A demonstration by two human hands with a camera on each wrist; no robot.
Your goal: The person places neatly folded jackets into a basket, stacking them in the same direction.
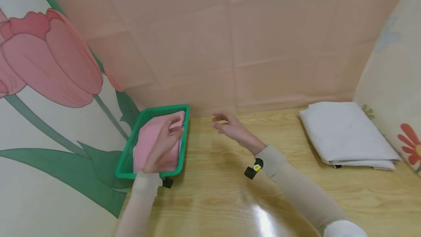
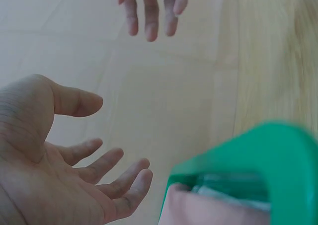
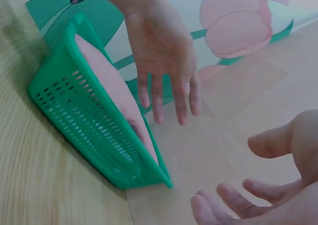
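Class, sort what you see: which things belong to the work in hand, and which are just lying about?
Probably in the work, being at or nearest the hands:
Left hand, empty, near the basket
Right hand, empty
Green basket
Pink cloth, inside the basket

Apparently just lying about:
Folded pale sheet, away from both hands, on the wood-grain surface

The person wears long, pale cream sleeves. The left sleeve [image 1: 136, 207] ends in a soft cuff [image 1: 147, 183] by the left hand [image 1: 162, 143]. The right sleeve [image 1: 306, 193] ends in a wide, smooth band [image 1: 271, 160] by the right hand [image 1: 234, 129], and some whiter, rounder cloth [image 1: 343, 229] shows higher up that arm. The left wrist has a small black box [image 1: 167, 182]. The right wrist has another black box [image 1: 250, 173], with a bright yellow patch [image 1: 257, 167] beside it, maybe a sticker.
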